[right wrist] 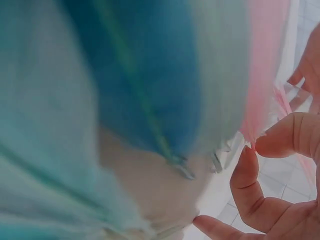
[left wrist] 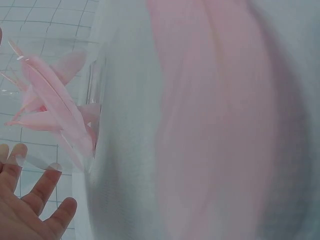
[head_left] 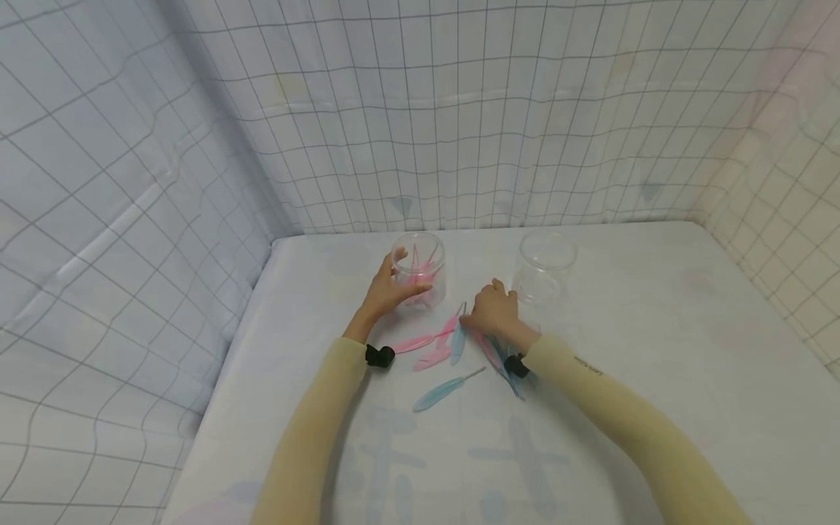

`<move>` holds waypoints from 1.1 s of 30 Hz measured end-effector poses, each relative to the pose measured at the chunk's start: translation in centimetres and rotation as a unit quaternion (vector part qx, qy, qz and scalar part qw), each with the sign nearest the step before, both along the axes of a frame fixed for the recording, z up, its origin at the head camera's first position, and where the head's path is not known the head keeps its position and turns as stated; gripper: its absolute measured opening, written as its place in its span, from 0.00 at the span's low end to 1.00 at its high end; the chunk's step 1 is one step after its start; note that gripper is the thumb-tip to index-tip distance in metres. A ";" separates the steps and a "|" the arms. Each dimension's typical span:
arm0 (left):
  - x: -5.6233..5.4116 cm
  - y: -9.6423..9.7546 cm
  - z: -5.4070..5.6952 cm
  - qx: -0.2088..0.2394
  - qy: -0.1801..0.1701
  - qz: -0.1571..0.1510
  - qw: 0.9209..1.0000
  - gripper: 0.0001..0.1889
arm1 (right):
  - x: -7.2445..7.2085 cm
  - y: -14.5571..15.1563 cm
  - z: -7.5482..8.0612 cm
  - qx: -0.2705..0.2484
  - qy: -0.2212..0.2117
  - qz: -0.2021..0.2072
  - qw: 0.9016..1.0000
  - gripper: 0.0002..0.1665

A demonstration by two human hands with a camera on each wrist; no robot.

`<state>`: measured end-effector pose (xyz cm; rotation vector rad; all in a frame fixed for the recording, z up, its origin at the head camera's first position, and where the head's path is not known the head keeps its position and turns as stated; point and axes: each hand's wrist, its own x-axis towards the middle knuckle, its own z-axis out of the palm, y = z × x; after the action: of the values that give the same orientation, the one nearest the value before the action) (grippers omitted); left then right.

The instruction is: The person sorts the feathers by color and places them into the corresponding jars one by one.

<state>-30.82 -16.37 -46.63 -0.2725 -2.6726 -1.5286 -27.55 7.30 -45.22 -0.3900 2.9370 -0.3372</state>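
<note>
The left hand [head_left: 383, 293] grips a clear jar [head_left: 437, 283] containing pink feathers [left wrist: 55, 92]; the right hand [head_left: 494, 310] pinches another pink feather [right wrist: 263, 70].

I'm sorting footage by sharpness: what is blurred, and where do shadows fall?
Left wrist view: near pink feather blurred, left hand sharper; right wrist view: dark blue feather out of focus, right hand clearer; head view: soft shadows beside both sleeves.
</note>
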 end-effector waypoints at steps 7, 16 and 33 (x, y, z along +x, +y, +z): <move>0.1 -0.1 0.1 0.002 -0.001 -0.001 1.000 0.53 | -0.5 0.5 1.2 -0.106 0.017 -0.014 0.994 0.21; 0.2 0.0 0.2 0.010 -0.002 0.002 1.000 0.53 | -1.9 0.4 6.0 -0.411 0.122 -0.006 0.904 0.11; 0.3 0.1 0.1 0.010 -0.011 0.006 1.000 0.52 | -3.9 -4.1 6.9 -0.565 0.134 -0.080 0.810 0.12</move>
<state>-30.54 -16.25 -46.53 -0.2411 -2.6684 -1.5631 -31.47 3.22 -38.32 -0.3030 2.6197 -2.2106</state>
